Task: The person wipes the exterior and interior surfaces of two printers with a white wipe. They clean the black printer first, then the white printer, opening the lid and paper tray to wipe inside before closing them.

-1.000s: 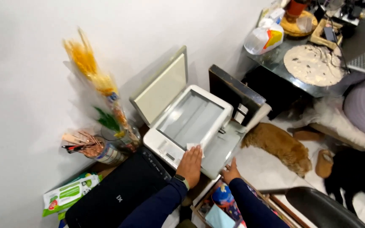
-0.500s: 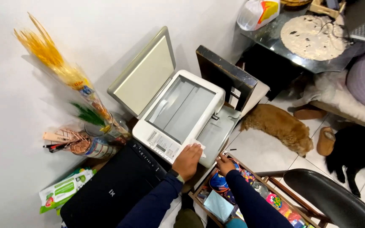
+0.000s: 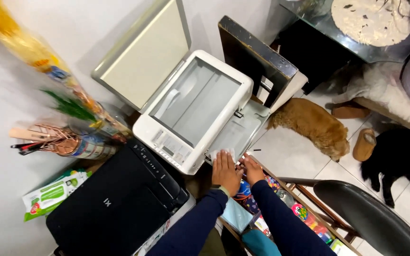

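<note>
A white flatbed printer (image 3: 195,111) stands with its scanner lid (image 3: 145,54) raised, showing the glass. My left hand (image 3: 225,171) lies flat on a small white wipe (image 3: 221,154), pressing it against the printer's front right side by the paper tray (image 3: 238,135). My right hand (image 3: 252,169) rests just to the right of it, fingers curled at the tray's lower edge, holding nothing that I can see. Both arms wear dark blue sleeves.
A black printer (image 3: 115,201) sits to the left, with a packet of wipes (image 3: 48,194), a pen holder (image 3: 62,142) and flowers behind. A brown dog (image 3: 314,125) and a black animal (image 3: 395,166) lie on the floor. A black chair (image 3: 376,223) and a shelf of colourful items (image 3: 300,213) are below.
The view has dropped closer to the printer. My left hand has slid with the wipe from the printer's front corner down onto its right side by the tray.
</note>
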